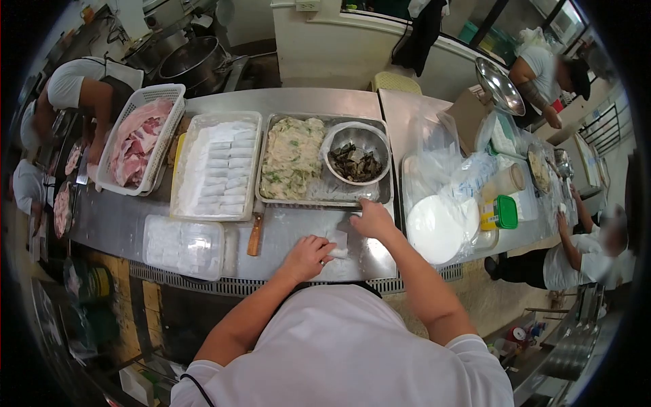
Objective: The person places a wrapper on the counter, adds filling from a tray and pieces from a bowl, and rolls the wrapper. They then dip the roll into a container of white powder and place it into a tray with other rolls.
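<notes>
On the steel worktop in front of me lies a thin white wrapper (341, 240), its near part bunched or folded. My left hand (309, 259) is at its left side, fingers curled together against the folded part. My right hand (374, 220) is just beyond and to the right, fingers closed at the front rim of the metal tray (298, 201). A dark flat piece shows by its fingertips; I cannot tell what it is. The tray holds a pale filling with green bits (291, 159) and a steel bowl (378, 139) of dark strips (354, 163).
Left of the tray, a white tub (178, 197) holds rows of white rolls (230, 166). A wooden-handled tool (255, 235), a clear lidded box (183, 247) and a basket of raw meat (141, 139) lie nearby. White round sheets (434, 230) and a green-lidded tub (503, 212) are right. Co-workers stand at both sides.
</notes>
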`<state>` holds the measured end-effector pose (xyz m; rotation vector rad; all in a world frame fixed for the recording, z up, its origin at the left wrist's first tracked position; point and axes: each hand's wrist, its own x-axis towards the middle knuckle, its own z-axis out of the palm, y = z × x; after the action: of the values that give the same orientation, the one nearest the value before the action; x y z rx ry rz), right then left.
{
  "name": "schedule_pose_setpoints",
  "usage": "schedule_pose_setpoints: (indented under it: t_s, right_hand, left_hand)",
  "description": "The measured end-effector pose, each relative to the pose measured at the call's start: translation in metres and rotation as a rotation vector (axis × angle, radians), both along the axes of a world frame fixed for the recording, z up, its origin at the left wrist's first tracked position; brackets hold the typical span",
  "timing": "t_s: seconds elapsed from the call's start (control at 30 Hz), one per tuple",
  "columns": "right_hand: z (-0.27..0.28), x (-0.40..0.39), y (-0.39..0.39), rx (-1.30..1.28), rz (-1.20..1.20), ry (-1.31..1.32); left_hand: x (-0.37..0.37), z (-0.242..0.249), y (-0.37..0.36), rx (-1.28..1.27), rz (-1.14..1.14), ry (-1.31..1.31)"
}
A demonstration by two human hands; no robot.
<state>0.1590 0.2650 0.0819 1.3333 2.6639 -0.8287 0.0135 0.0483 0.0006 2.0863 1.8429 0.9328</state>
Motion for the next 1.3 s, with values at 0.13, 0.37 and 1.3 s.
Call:
schedule_pose_setpoints:
  t_s: [0.13, 0.37, 1.3]
  right_hand:
    - [0.008, -0.034, 0.008, -0.196, 0.129, -0.094]
    - [0.009, -0.091, -0.017, -0.485, 0.138, -0.010]
    - [0.017, -0.039, -0.020, -1.013, -0.018, 0.435]
  left_hand:
    - [0.000, -0.004, 0.001, 0.006, 0.015, -0.019]
    - [0.003, 0.003, -0.003, -0.025, 0.035, 0.006]
    - [0.004, -0.004, -0.008, -0.003, 0.041, 0.043]
